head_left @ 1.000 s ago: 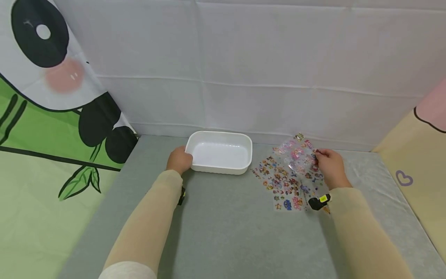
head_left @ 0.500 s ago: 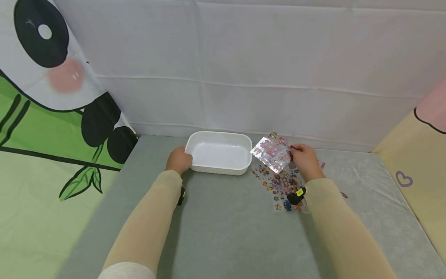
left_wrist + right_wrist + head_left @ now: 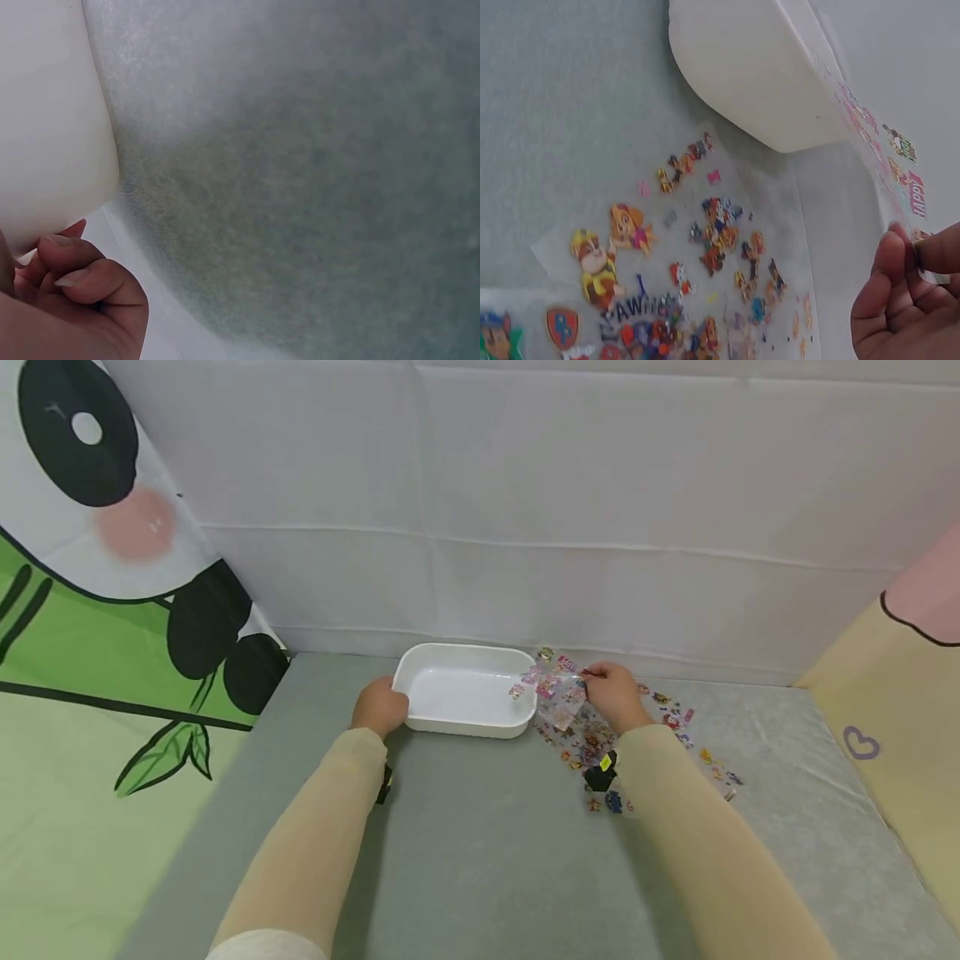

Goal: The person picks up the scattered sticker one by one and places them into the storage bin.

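Observation:
My left hand (image 3: 380, 706) grips the left end of a white rectangular tray (image 3: 463, 695). In the left wrist view, its curled fingers (image 3: 105, 285) are at the tray's lower edge. A clear sticker sheet (image 3: 561, 695) with small colourful pictures is pinched at its edge between thumb and fingers of my right hand (image 3: 617, 700). The sheet is raised, and its left part overlaps the tray's right rim in the head view. Below the right hand, more clear sticker sheets (image 3: 720, 247) with cartoon puppies lie spread on the table, partly hidden by the right forearm.
A grey cloth covers the table (image 3: 480, 860). Behind the tray rises a white fabric backdrop (image 3: 525, 527) with creases. Printed cloth with a cartoon figure (image 3: 82, 435) hangs on the left, and a cream panel with a purple heart (image 3: 861, 742) stands on the right.
The right hand has moved left with the pinched sticker sheet, from over the other sheets to the tray's right rim. The left hand keeps its grip on the tray.

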`<act>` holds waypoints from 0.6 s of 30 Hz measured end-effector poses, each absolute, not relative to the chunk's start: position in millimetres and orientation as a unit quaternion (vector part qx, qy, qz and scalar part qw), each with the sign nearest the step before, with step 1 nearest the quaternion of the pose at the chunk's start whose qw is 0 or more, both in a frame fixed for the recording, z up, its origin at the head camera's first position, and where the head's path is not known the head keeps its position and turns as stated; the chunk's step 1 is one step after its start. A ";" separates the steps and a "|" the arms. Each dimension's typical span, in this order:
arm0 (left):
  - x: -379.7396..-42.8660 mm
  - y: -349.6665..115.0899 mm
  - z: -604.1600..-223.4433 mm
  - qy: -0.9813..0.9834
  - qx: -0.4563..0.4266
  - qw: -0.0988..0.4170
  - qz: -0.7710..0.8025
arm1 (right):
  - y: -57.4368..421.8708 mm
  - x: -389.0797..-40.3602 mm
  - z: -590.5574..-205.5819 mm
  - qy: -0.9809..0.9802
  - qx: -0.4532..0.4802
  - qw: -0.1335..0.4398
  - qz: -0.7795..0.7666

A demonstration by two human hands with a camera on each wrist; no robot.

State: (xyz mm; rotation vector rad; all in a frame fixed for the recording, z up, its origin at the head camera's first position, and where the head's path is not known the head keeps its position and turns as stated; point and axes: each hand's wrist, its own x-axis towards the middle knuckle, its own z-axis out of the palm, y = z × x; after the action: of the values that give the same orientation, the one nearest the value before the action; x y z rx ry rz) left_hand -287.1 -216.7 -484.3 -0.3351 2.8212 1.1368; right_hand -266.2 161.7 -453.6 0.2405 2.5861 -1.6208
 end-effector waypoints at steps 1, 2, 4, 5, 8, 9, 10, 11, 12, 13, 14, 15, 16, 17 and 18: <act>-287.4 -216.7 -485.7 0.921 -0.108 0.042 0.372 | 158.7 -266.4 -453.4 0.844 0.077 0.044 -0.528; -287.2 -216.2 -486.4 0.920 -0.108 0.043 0.373 | 156.2 -266.4 -453.1 0.844 0.074 0.049 -0.530; -286.7 -214.6 -485.6 0.919 -0.109 0.043 0.375 | 151.3 -267.3 -451.7 0.848 0.071 0.051 -0.523; -286.2 -213.2 -484.2 0.917 -0.111 0.045 0.380 | 149.0 -268.8 -451.3 0.848 0.071 0.050 -0.522; -285.4 -209.0 -481.3 0.916 -0.111 0.046 0.383 | 143.0 -272.5 -448.5 0.854 0.064 0.052 -0.513; -285.2 -207.9 -480.7 0.916 -0.113 0.046 0.383 | 140.4 -273.8 -447.7 0.858 0.062 0.051 -0.507; -285.3 -207.2 -480.3 0.915 -0.114 0.045 0.383 | 137.7 -275.3 -447.1 0.859 0.058 0.051 -0.506; -285.6 -206.7 -480.2 0.915 -0.116 0.044 0.383 | 134.6 -276.8 -446.8 0.861 0.056 0.050 -0.503; -285.9 -206.8 -480.3 0.915 -0.119 0.044 0.383 | 131.5 -277.7 -445.9 0.862 0.053 0.050 -0.502; -286.3 -206.7 -480.2 0.915 -0.121 0.043 0.383 | 128.3 -279.0 -445.9 0.863 0.051 0.050 -0.501; -286.5 -206.7 -479.9 0.914 -0.125 0.043 0.383 | 125.0 -280.2 -446.1 0.863 0.049 0.049 -0.500; -287.0 -207.0 -480.1 0.914 -0.128 0.043 0.383 | 121.6 -281.7 -446.5 0.864 0.048 0.047 -0.499; -287.5 -207.3 -480.4 0.914 -0.130 0.043 0.382 | 118.6 -283.0 -446.8 0.864 0.048 0.047 -0.499; -288.0 -207.6 -480.9 0.914 -0.131 0.043 0.381 | 115.6 -284.0 -447.1 0.865 0.048 0.046 -0.498; -288.3 -208.0 -481.2 0.914 -0.133 0.043 0.381 | 113.0 -285.1 -447.4 0.865 0.048 0.046 -0.497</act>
State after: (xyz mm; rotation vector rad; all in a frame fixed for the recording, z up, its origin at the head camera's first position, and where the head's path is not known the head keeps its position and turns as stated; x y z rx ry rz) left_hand -288.3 -208.0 -481.2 -0.4075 2.7951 1.1657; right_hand -285.1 113.0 -447.4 0.1451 2.6410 -1.5164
